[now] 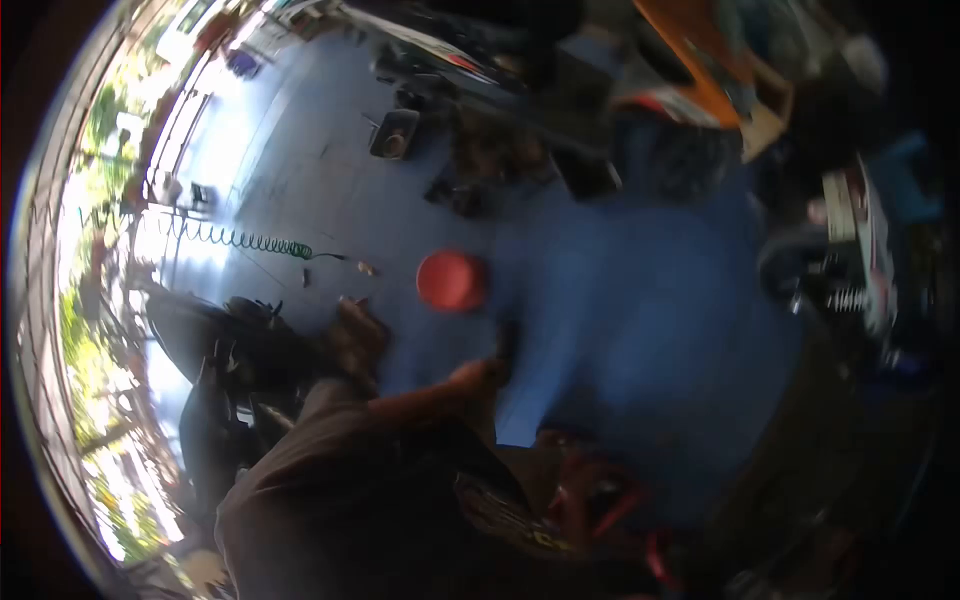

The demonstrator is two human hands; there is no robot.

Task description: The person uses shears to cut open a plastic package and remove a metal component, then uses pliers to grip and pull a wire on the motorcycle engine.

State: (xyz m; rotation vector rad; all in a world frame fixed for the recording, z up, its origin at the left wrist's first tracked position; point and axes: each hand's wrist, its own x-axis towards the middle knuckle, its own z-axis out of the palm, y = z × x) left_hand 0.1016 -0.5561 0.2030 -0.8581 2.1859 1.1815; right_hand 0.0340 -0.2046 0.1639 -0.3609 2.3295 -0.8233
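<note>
My left hand [482, 376] reaches forward over the blue floor, its fingers closed round a dark, blurred object [508, 342] that points away from me. Its kind is too smeared to make out. Just beyond stands a red round thing [448, 280], shaped like a bucket or a stool. Low in the view and close to my body, my right hand [573, 492] is dark and smeared by motion. Beside it shows a red, bent, handle-like shape [620, 508].
A green coiled hose [255, 241] stretches across the floor at left. Further off lies a dark tray [394, 135]. A black motorcycle-like body [235, 335] stands at my left. At right are vehicle parts with a coil spring [848, 299]; orange bodywork [690, 55] hangs over the far side.
</note>
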